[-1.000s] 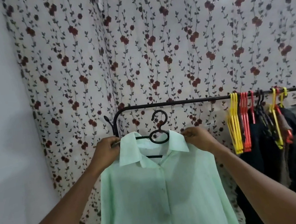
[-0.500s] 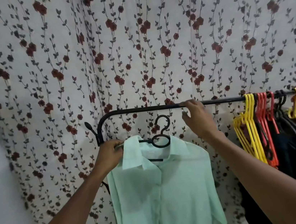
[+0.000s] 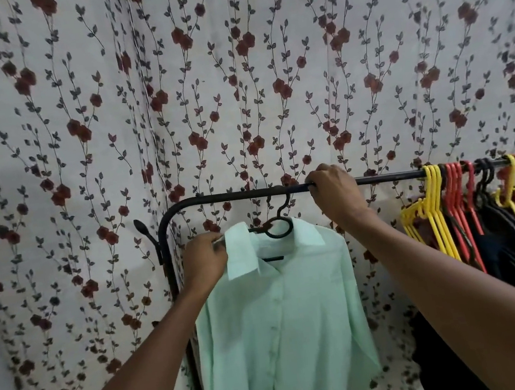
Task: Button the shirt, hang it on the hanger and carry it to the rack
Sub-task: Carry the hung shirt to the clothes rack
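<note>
Head view, left fingers (image 3: 214, 240): pinched shut on the shirt's shoulder beside the collar.
Right fingers (image 3: 314, 184): curled closed over the rack bar.
Left hand (image 3: 204, 260): level with the collar, forearm rising from lower left.
Right hand (image 3: 336, 192): on the bar, just right of the hook.
Hanger (image 3: 277, 221): black, hook at the bar, whether seated unclear.
Shirt (image 3: 282, 322): pale green, buttoned, hung on the hanger below the bar.
Rack (image 3: 233, 196): black rail, before floral wallpaper (image 3: 235, 83).
Coloured hangers (image 3: 448, 209): yellow and red, crowded at right with dark clothes.

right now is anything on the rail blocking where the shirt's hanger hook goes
Nothing visible does. The hanger hook is at the rack rail, on a bare stretch left of the right hand. The coloured hangers bunch further right.
</note>
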